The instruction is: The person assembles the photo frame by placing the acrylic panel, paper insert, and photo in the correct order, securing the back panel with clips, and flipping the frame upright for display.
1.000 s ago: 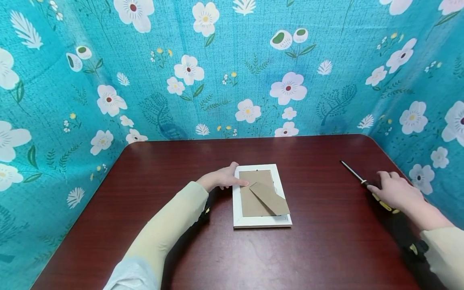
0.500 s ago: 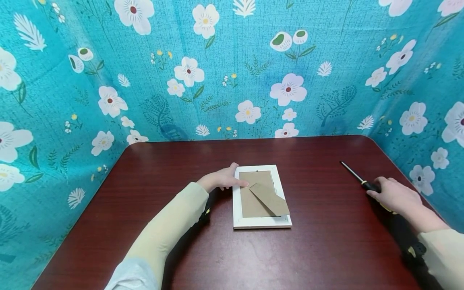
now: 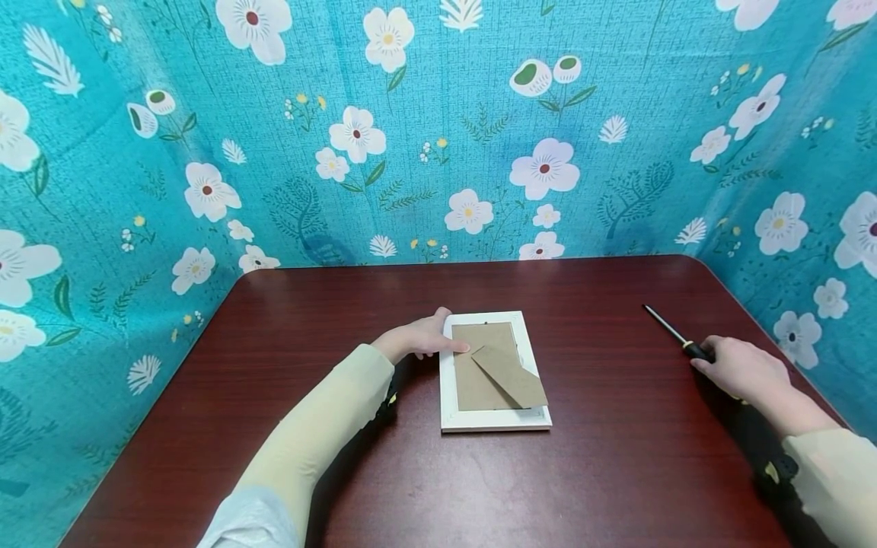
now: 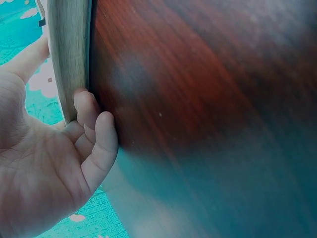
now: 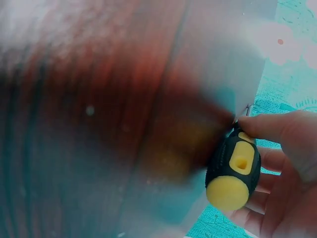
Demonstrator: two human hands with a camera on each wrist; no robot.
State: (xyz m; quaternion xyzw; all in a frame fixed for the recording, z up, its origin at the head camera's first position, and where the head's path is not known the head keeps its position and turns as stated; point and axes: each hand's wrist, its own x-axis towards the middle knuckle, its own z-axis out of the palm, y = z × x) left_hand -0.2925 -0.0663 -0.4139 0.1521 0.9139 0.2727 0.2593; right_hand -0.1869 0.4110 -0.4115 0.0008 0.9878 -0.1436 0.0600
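Dark table (image 3: 617, 472): right hand (image 3: 743, 371) gripping screwdriver (image 3: 674, 335), left hand (image 3: 419, 336) flat against picture frame (image 3: 495, 371).

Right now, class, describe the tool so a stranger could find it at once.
On the dark red table, look to the right edge, where the right hand grips a screwdriver. Its thin metal shaft and black-and-yellow handle set it apart from the flat white picture frame.

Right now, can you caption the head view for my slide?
Left hand steadies a face-down picture frame on the table while the right hand grips a screwdriver.
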